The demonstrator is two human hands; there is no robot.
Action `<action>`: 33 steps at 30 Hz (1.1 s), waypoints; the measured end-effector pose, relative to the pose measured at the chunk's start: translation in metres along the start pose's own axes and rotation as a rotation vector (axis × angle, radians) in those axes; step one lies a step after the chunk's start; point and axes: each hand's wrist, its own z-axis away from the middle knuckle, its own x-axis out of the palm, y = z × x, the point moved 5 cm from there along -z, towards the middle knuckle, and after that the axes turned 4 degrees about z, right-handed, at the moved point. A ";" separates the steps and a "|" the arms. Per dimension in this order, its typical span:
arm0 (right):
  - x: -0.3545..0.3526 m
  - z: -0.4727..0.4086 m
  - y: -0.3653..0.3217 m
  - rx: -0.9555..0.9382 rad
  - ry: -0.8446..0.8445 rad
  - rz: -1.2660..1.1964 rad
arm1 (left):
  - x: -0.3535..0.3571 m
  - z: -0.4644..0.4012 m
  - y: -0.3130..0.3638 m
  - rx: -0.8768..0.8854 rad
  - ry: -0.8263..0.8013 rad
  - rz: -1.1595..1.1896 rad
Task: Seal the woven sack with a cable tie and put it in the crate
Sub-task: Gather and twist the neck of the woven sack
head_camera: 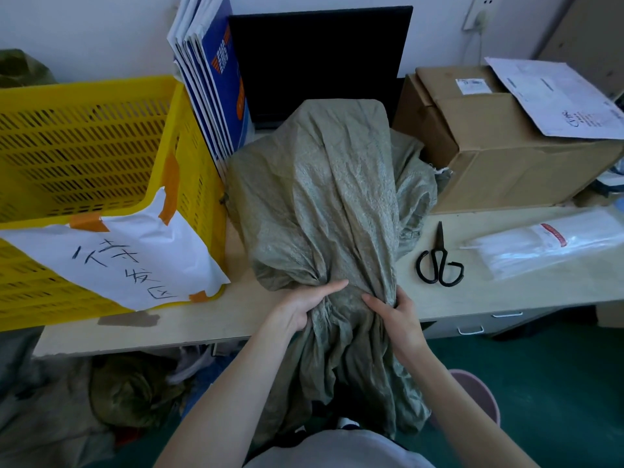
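At the bottom centre of the frame, the loose mouth of the woven sack [324, 204] hangs off the desk [209, 319] edge; its filled body fills the middle. The yellow crate [84, 157] stands at the left. The left hand [304, 305] and right hand [395, 319] each clutch the gathered neck. Right of centre lie a bag of cable ties [547, 244] and black scissors [439, 261].

olive woven sack [324, 204] lying on desk, neck bunched.
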 end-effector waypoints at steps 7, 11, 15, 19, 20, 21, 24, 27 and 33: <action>0.009 -0.004 0.001 0.008 -0.029 -0.007 | -0.001 -0.007 0.005 0.067 0.112 0.022; 0.004 -0.004 0.002 0.027 -0.004 -0.020 | -0.005 -0.018 0.001 0.186 0.151 0.159; 0.003 0.002 0.000 -0.007 -0.010 -0.032 | 0.003 -0.022 -0.005 0.229 0.108 0.357; -0.001 0.009 0.001 -0.015 0.012 -0.065 | 0.006 -0.020 -0.001 0.264 -0.031 0.431; -0.003 0.010 0.002 -0.024 0.027 -0.068 | 0.003 -0.022 -0.001 0.281 -0.007 0.357; -0.005 0.011 0.002 -0.027 0.043 -0.068 | 0.001 -0.023 0.000 0.285 0.015 0.286; -0.008 0.012 0.003 -0.022 0.064 -0.052 | -0.003 -0.024 0.002 0.274 0.082 0.175; -0.011 0.010 0.004 -0.028 0.089 -0.029 | -0.005 -0.029 0.002 0.268 0.100 0.196; -0.006 0.011 0.002 -0.032 0.117 0.057 | -0.002 -0.030 -0.004 0.329 0.130 0.195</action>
